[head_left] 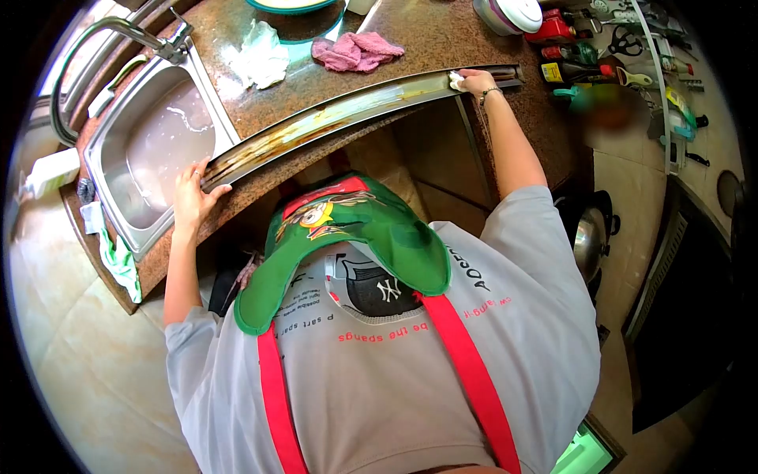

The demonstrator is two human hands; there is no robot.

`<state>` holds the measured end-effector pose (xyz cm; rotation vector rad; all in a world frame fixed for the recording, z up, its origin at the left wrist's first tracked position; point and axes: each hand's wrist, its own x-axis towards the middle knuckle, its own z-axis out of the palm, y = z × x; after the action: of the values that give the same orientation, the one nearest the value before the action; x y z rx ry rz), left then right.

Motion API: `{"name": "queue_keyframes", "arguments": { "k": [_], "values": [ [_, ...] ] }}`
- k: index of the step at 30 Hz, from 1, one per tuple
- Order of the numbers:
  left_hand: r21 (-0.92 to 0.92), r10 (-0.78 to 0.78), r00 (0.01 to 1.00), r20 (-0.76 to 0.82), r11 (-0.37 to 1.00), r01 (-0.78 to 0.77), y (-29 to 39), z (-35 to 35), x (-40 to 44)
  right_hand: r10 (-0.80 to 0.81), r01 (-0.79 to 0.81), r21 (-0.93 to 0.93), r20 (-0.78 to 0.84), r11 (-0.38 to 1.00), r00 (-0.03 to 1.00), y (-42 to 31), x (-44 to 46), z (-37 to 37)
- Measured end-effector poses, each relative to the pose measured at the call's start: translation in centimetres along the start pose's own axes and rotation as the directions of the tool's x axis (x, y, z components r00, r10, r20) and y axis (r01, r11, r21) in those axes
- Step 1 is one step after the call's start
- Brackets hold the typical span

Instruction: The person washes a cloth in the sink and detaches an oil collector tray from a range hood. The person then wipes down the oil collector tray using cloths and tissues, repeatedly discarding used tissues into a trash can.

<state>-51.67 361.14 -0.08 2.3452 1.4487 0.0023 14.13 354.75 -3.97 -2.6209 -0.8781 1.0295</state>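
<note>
A long metal strip (332, 108) lies along the front edge of the stone counter, with brown, greasy-looking stains over much of its face. My left hand (194, 197) grips its left end beside the sink, thumb on the near side and fingers on the far side. Near the strip's right end, my right hand (478, 82) is closed on a small white wad (456, 80) pressed against the metal. Whether the wad is cloth, paper or sponge I cannot tell. Behind the strip lie a crumpled pink cloth (358, 52) and a white cloth (259, 55).
At the left, a steel sink (225, 118) holds cloudy water under a curved faucet (103, 25). A white bottle (54, 172) and green-and-white cloth (118, 257) are at the counter's left edge. A lidded tub (509, 14) stands back right, near several bottles and utensils.
</note>
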Motion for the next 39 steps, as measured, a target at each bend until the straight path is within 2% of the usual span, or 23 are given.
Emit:
{"name": "queue_keyframes", "arguments": {
  "k": [2,4,6,8,10,11,12,14,15,19,20,22,26,28,29,30,32,34,36,39],
  "values": [
    [-0.003,0.003,1.0,0.005,1.0,-0.003,-0.2,0.2,0.0,0.099,-0.089,0.238,-0.031,0.967,0.995,-1.4,-1.6,0.1],
    [-0.006,0.005,1.0,0.009,1.0,-0.005,-0.4,0.5,0.0,0.111,-0.094,0.252,-0.054,0.963,0.992,-0.5,0.3,1.6],
    [-0.001,0.024,1.0,-0.02,1.0,-0.024,-0.2,0.5,-0.3,0.09,-0.038,0.367,-0.126,0.929,0.988,-2.0,-1.7,2.7],
    [-0.005,0.021,1.0,-0.009,1.0,-0.021,0.3,0.2,-0.4,0.127,-0.066,0.399,-0.128,0.915,0.984,-3.6,-3.7,2.3],
    [-0.009,0.019,1.0,-0.001,1.0,-0.019,0.4,0.3,-0.5,0.018,0.021,0.475,-0.077,0.88,0.997,-1.8,-1.8,1.7],
    [0.002,0.042,0.998,-0.036,0.999,-0.042,0.4,0.5,-0.6,-0.032,0.088,0.299,-0.185,0.95,0.982,-1.7,-1.9,0.6],
    [0.014,0.065,0.995,-0.069,0.998,-0.064,0.4,0.7,-0.7,-0.05,0.13,0.238,-0.315,0.962,0.948,-1.7,-2.0,-0.2],
    [0.008,0.057,0.996,-0.061,0.998,-0.057,0.9,0.5,-0.8,-0.119,0.172,0.087,-0.427,0.981,0.896,-2.1,-2.8,-1.3],
    [0.003,0.049,0.997,-0.055,0.999,-0.049,1.1,0.4,-0.8,-0.163,0.213,0.073,-0.425,0.974,0.89,-2.0,-2.8,-1.1],
    [-0.006,0.051,0.997,-0.053,0.999,-0.052,0.9,0.7,-0.7,-0.227,0.147,-0.253,-0.324,0.956,0.919,-4.0,-3.8,0.8],
    [-0.021,0.055,0.997,-0.045,0.998,-0.056,0.9,0.7,-0.8,-0.194,0.093,-0.268,-0.379,0.959,0.905,-4.2,-3.5,1.9],
    [-0.033,0.062,0.997,-0.035,0.997,-0.063,1.0,0.6,-0.8,-0.127,0.018,-0.342,-0.298,0.94,0.946,-5.7,-4.0,2.4],
    [-0.026,0.062,0.997,-0.048,0.998,-0.064,1.2,0.5,-0.7,-0.138,0.076,-0.308,-0.186,0.948,0.973,-6.3,-3.9,3.2],
    [-0.021,0.061,0.997,-0.051,0.998,-0.062,1.2,0.5,-0.8,-0.012,-0.094,-0.315,-0.318,0.944,0.948,-7.6,-4.7,2.9],
    [-0.026,0.061,0.997,-0.053,0.998,-0.062,1.2,0.6,-0.8,0.008,-0.09,-0.175,-0.424,0.98,0.906,-6.7,-3.7,3.0],
    [-0.032,0.06,0.997,-0.054,0.998,-0.062,1.2,0.6,-0.8,-0.037,-0.063,-0.17,-0.529,0.983,0.848,-5.9,-3.1,2.8],
    [-0.024,0.052,0.998,-0.041,0.998,-0.053,1.3,0.5,-0.8,-0.015,0.034,0.032,-0.477,0.999,0.879,-4.4,-1.2,1.5],
    [-0.017,0.046,0.998,-0.03,0.999,-0.047,1.3,0.4,-0.7,-0.072,0.06,-0.039,-0.496,0.997,0.865,-3.8,-0.4,1.6],
    [-0.029,0.056,0.998,-0.038,0.998,-0.057,1.5,0.3,-0.6,-0.017,-0.076,-0.226,-0.384,0.971,0.923,-3.3,0.8,1.9],
    [-0.016,0.041,0.999,-0.021,0.999,-0.041,1.6,0.2,-0.5,-0.092,-0.003,-0.281,-0.325,0.96,0.941,-4.1,-0.1,1.4]
  ]
}}
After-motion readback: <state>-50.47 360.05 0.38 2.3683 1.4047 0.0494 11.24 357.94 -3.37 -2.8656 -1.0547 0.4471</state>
